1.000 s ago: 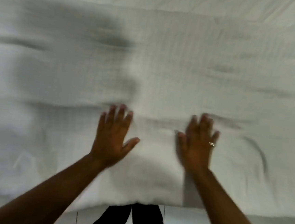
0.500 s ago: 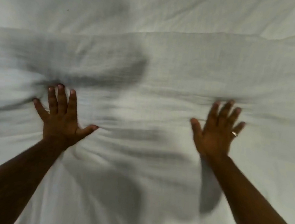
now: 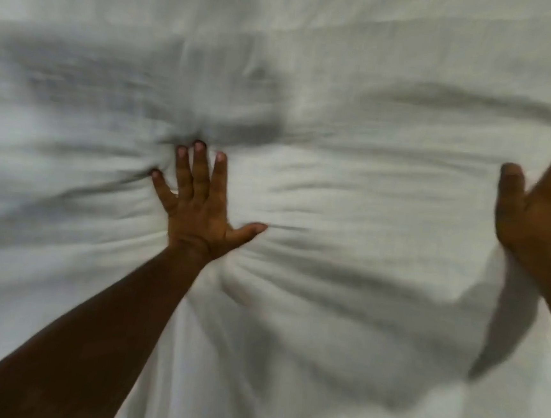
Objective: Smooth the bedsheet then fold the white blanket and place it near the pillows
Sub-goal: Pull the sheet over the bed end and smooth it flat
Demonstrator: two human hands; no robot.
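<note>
White fabric fills the whole view: the white blanket (image 3: 344, 281) lies spread over the bed, wrinkled and blurred by motion. Beyond its far edge, a smoother strip of bedsheet (image 3: 318, 6) shows at the top. My left hand (image 3: 201, 209) rests flat on the blanket, fingers spread, with creases fanning out from the palm. My right hand (image 3: 546, 216) is at the right edge of the view, fingers apart, blurred and partly cut off; it seems slightly lifted, casting a shadow below it. Neither hand grips anything. No pillows are in view.
Both hands have swept apart and forward across the blanket. The view has moved closer over the bed, the bed's near edge and floor have dropped out of sight, and my right hand has slid to the frame's right edge.
</note>
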